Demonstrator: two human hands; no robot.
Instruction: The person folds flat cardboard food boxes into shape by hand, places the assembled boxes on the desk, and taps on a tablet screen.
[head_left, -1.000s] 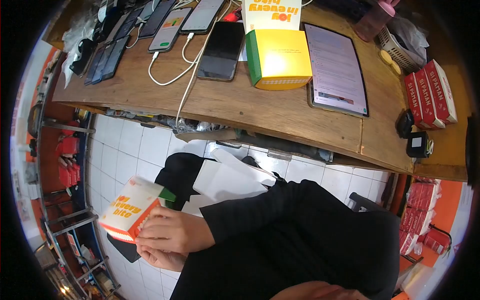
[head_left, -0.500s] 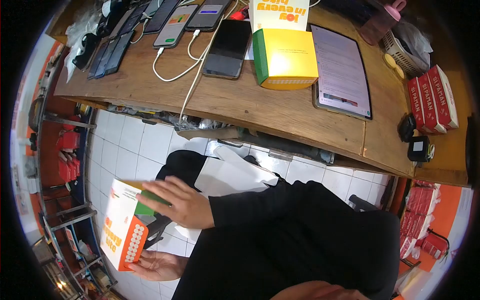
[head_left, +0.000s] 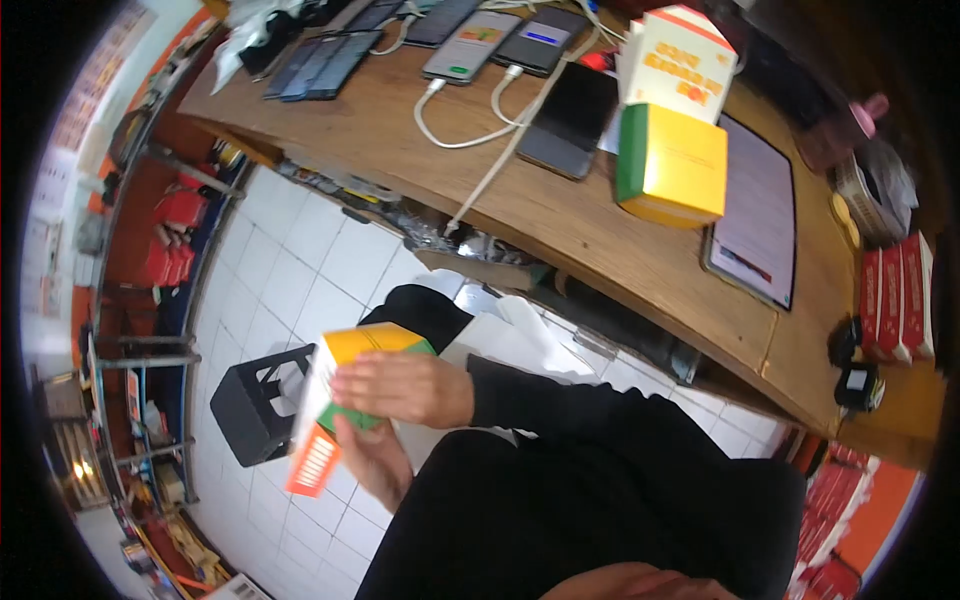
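Observation:
A folded food carton [head_left: 372, 342], yellow, green, white and orange, is held in front of my body at the left, tilted and a little blurred. My right hand [head_left: 405, 388], coming across in a black sleeve, lies with its fingers together over the carton's green and white sides. From below, my left hand [head_left: 378, 465] grips it near the green part, with some fingers hidden behind the carton. On the table stands a similar yellow and green carton [head_left: 685, 165], with upright white printed cartons [head_left: 680, 65] behind it.
The wooden table [head_left: 600, 250] bears a dark phone [head_left: 570, 120], phones on white cables [head_left: 470, 47], a tablet [head_left: 755, 215] and red boxes [head_left: 897, 300] at the right. On the tiled floor is a black stool-like object [head_left: 245, 410]; shelves [head_left: 150, 360] stand left.
The carton has turned, bringing its yellow face upward, and come closer to my body. My left hand has moved up nearer my right hand. The view has swung, shifting the table rightward.

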